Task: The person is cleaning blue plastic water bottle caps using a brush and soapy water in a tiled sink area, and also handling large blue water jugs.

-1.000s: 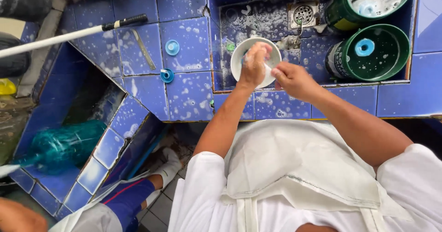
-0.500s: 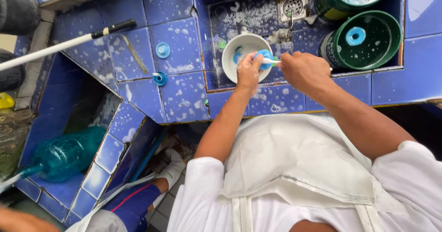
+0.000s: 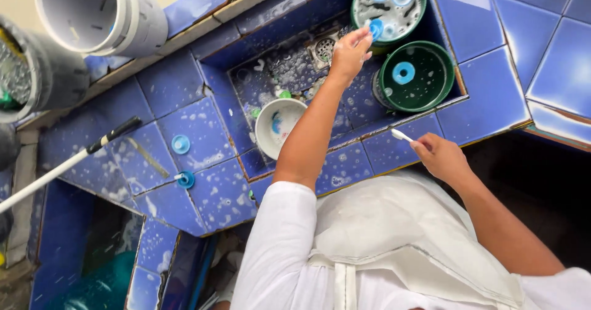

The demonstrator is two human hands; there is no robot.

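My left hand (image 3: 349,52) reaches over the soapy blue-tiled sink (image 3: 277,70) and pinches a small blue cap (image 3: 375,30) at the rim of the far green basin (image 3: 359,9), which holds foamy water and more blue caps. My right hand (image 3: 440,156) hovers at the counter's front edge, gripping a white brush handle (image 3: 401,135). A white bowl (image 3: 265,125) with a blue smear inside sits in the sink beside my left forearm. A second green basin (image 3: 385,79) holds one blue cap (image 3: 404,73).
Two blue caps (image 3: 180,144) (image 3: 184,179) lie on the wet tiled counter at left. A white pole with a black grip (image 3: 74,159) leans across it. Grey pipes (image 3: 98,14) stand at the top left. A drain (image 3: 324,48) is in the sink; a teal bottle (image 3: 92,285) lies below.
My left hand left the white bowl and reached to the far green basin with a blue cap. My right hand drew back to the counter edge with the brush.
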